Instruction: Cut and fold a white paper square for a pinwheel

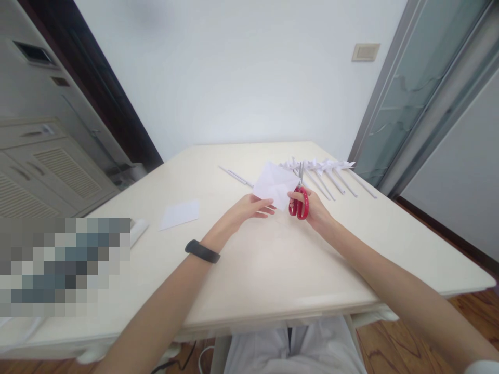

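Observation:
My left hand [255, 206] pinches the lower left edge of a square sheet of white paper [275, 182], thumb on top and fingers underneath. The sheet is held up above the table, turned like a diamond, with faint crease lines across it. In my right hand [314, 208] is a pair of red-handled scissors [299, 201], blades pointing away from me and close to the paper's right corner. Whether the blades touch the paper I cannot tell. A dark band sits on my left wrist.
Several paper pinwheel-like shapes on rolled white sticks [331, 179] lie at the right back of the cream table [249, 280]. Loose rolled paper sticks [236, 176] lie behind my left hand. A stack of white paper [180, 214] is at left, near a white roll [138, 231] and a blurred-out patch.

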{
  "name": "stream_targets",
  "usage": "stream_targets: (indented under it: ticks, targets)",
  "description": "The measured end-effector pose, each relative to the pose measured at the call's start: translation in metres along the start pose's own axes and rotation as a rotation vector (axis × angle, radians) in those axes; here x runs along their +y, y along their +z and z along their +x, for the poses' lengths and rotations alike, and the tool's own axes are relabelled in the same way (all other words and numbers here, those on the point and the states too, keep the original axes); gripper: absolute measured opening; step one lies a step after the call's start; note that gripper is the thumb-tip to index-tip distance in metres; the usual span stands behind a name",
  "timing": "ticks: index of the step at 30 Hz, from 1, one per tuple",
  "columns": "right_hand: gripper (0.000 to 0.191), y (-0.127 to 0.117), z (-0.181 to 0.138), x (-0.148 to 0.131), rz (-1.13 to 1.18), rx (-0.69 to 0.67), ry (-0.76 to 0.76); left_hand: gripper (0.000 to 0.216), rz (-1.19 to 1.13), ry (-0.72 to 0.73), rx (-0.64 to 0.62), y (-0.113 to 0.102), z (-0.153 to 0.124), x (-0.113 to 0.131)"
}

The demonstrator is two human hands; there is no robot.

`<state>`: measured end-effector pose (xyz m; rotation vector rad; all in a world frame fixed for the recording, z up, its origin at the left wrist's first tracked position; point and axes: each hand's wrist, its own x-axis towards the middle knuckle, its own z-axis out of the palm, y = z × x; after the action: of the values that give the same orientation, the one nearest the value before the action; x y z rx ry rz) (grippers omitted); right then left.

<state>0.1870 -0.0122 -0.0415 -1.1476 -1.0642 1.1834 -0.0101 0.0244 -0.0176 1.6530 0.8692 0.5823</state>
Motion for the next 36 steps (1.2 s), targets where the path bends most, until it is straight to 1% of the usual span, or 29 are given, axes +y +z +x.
stream_targets:
  ticks: [3,7,14,18,22,26,31,36]
  targets:
    - [0.03,0.001,-0.001,0.0,0.01,-0.005,-0.002,0.029,0.04,-0.039,-0.034,0.005,0.004,-0.005]
    - [0.03,0.004,-0.003,-0.003,0.015,-0.017,0.006,0.029,0.081,-0.058,-0.027,0.007,0.005,-0.008]
    - [0.03,0.006,-0.006,-0.002,0.039,-0.026,-0.001,0.027,0.126,-0.019,-0.044,0.018,0.005,-0.012]
    - [0.03,0.002,-0.003,-0.002,0.065,-0.054,-0.01,0.026,0.143,-0.01,-0.025,0.019,0.005,-0.009]
    - [0.03,-0.001,-0.003,-0.004,0.074,-0.108,-0.001,0.027,0.14,-0.017,0.025,0.012,0.005,-0.003]
    - [0.03,0.0,-0.005,-0.006,0.047,-0.187,0.018,0.027,0.108,0.007,0.103,0.0,0.005,-0.002]
    - [0.027,0.007,-0.015,-0.012,-0.034,-0.353,0.071,0.029,0.057,0.064,0.25,-0.016,0.004,-0.001]
    - [0.02,0.015,-0.027,-0.018,-0.095,-0.528,0.118,0.029,0.016,0.101,0.371,-0.024,-0.001,0.004]
